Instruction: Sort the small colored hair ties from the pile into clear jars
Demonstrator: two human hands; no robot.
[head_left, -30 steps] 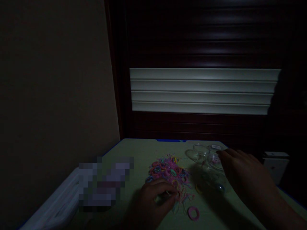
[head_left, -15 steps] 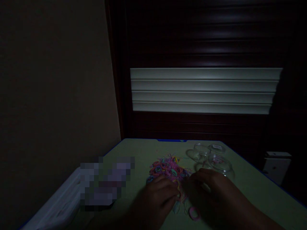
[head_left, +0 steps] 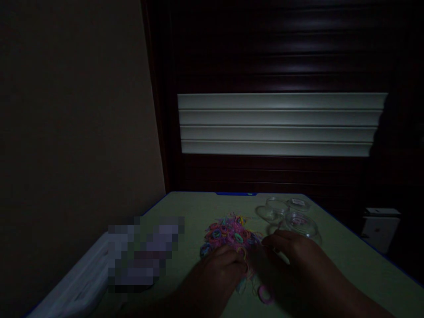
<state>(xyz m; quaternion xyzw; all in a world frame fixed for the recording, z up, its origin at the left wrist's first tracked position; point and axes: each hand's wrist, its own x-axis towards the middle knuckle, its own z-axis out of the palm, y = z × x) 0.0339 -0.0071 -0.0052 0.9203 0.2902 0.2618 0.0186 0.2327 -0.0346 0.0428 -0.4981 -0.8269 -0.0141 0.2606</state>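
Note:
A heap of small coloured elastic hair bands (head_left: 230, 232), mostly pink with blue and yellow ones, lies on a pale green table (head_left: 195, 212). My left hand (head_left: 217, 271) rests at the heap's near edge with its fingers curled down onto the bands. My right hand (head_left: 291, 260) is just to the right of it, fingers bent toward the same spot. What either hand pinches is too dark to make out. One pink band (head_left: 265, 293) lies apart near the front. Clear round plastic containers (head_left: 300, 221) stand behind my right hand.
The room is very dark. A white tray or box edge (head_left: 76, 287) sits at the table's left. A blurred-out patch (head_left: 145, 251) lies beside it. A dark wooden wall with a white slatted panel (head_left: 278, 126) rises behind, and a white box (head_left: 379, 227) stands at the right.
My right hand left the clear containers and came left to the heap, beside my left hand. My left hand stayed at the heap's near edge.

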